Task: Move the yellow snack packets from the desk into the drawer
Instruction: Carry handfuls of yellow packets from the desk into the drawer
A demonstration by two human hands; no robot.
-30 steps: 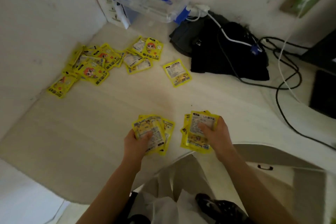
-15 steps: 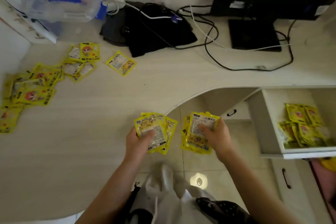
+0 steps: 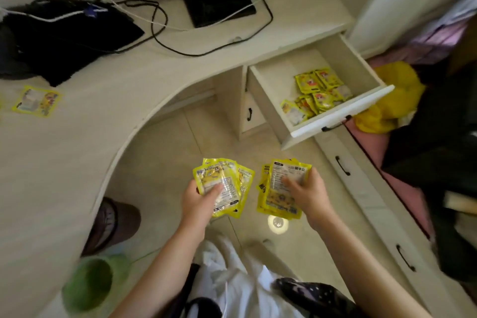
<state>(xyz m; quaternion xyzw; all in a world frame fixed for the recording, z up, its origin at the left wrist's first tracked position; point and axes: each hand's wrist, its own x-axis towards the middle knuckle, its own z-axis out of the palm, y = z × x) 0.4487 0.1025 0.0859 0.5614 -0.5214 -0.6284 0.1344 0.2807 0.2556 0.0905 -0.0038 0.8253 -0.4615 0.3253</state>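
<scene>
Two fanned stacks of yellow snack packets and sit held at six o'clock; more packets, perhaps a dozen, lie heaped in the open drawer at two o'clock.

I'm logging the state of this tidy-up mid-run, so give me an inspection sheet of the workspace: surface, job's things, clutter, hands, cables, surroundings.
Surface: pale curved desk, one yellow packet lying on it.
Job's things: open drawer already holds yellow packets; a fanned stack and a second stack are in the hands, over the floor.
Clutter: black cloth bundle; monitor base.
Hands: left hand grips the fanned stack; right hand grips the second stack.
Cables: black cable and white cable trail across the desk.
Surroundings: green bin, yellow bag, tiled floor.
</scene>
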